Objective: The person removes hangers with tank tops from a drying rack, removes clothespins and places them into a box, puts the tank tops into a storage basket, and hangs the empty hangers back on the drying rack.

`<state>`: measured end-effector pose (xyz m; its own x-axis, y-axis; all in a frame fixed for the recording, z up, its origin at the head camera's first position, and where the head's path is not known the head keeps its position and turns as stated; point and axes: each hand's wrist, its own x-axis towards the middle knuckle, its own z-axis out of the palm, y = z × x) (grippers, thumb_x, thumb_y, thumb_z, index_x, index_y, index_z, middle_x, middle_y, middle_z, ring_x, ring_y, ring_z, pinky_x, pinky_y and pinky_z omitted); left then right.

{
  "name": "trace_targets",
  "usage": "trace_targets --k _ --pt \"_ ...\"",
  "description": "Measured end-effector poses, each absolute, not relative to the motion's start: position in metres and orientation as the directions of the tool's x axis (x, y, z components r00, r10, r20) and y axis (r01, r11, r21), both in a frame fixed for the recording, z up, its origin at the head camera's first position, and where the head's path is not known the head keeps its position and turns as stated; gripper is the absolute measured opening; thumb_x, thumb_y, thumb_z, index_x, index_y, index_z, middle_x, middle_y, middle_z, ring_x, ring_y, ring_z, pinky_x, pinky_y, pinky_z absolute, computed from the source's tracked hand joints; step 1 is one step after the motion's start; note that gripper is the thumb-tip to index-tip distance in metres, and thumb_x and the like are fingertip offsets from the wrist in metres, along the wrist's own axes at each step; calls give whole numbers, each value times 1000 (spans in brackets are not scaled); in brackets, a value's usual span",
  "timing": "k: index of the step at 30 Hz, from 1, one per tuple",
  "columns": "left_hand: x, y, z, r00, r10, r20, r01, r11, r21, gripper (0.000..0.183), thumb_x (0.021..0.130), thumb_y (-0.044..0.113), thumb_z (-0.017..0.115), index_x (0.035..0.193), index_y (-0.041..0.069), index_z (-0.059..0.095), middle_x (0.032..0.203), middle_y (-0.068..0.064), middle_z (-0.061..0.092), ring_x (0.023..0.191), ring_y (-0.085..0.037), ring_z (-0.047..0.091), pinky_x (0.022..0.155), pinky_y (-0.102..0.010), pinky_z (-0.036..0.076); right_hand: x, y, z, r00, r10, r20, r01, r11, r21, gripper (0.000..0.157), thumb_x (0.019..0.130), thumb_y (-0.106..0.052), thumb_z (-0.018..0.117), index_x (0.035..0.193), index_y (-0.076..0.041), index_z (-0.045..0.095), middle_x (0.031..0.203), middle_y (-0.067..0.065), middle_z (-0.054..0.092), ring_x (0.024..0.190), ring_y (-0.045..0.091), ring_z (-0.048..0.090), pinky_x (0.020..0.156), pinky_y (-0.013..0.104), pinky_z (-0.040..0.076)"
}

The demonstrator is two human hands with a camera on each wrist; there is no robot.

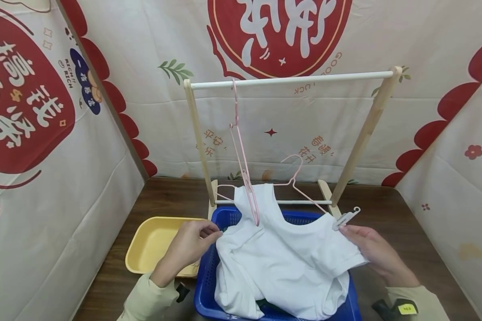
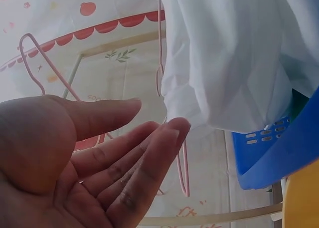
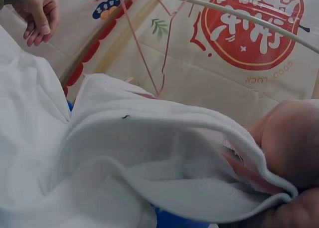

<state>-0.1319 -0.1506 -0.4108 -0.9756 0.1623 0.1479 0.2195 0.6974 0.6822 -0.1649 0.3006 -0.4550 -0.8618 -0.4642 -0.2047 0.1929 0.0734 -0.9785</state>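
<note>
A white T-shirt lies spread over a blue basket, with a pink hanger at its neck opening. My right hand pinches the shirt's sleeve between thumb and fingers; in the right wrist view the sleeve opening gapes beside the thumb. A white hooked clip sits at that shoulder, right at my fingertips. Beside the shirt's other shoulder is my left hand, its fingers loosely bent. The left wrist view shows nothing between that hand's thumb and fingers.
A drying rack with a white top rail stands behind the basket. Another pink hanger hangs from the rail, its lower end in front of the shirt. A yellow tub stands left of the basket on the wooden table.
</note>
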Motion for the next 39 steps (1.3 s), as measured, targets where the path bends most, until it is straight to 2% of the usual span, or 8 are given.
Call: trace_targets --k 6,14,23,31,35,39 --pt "-137 -152 -407 -969 134 209 243 684 688 7 88 19 75 88 13 75 82 5 73 73 -8 68 68 -26 57 -167 296 -462 -853 -494 -171 154 74 -985 34 109 -23 37 108 -28 71 88 -1 74 76 15 72 65 31 59" --pt "-146 -151 -405 -956 92 279 274 628 728 12 87 12 76 99 11 75 90 -2 74 82 -14 71 71 -29 59 -170 290 -475 -829 -544 -130 130 38 -991 37 110 -21 34 106 -23 71 86 -1 74 74 13 72 62 30 58" --pt "-155 -149 -407 -940 71 333 297 648 701 26 88 13 75 112 5 71 107 -13 72 92 -24 71 80 -40 58 -170 288 -483 -829 -547 -111 106 42 -994 38 110 -21 33 104 -20 71 85 -1 74 74 13 72 62 29 58" --pt "-167 -145 -407 -897 61 437 360 675 644 31 88 16 76 115 3 69 106 -10 70 85 -22 64 73 -38 57 -170 290 -486 -813 -580 -59 71 2 -998 39 110 -18 31 104 -15 70 85 0 74 73 13 72 60 29 58" --pt "-172 -143 -406 -894 77 441 377 661 649 32 89 16 75 118 3 68 110 -11 70 92 -23 65 74 -36 58 -170 290 -486 -804 -592 -49 64 -3 -998 40 110 -17 30 104 -14 69 85 0 74 73 13 71 60 29 57" --pt "-177 -140 -407 -912 85 401 360 636 682 35 91 18 72 122 3 65 119 -14 68 104 -29 66 82 -41 57 -170 289 -484 -807 -587 -65 64 22 -998 39 110 -17 32 104 -14 70 85 1 74 73 14 72 60 30 58"
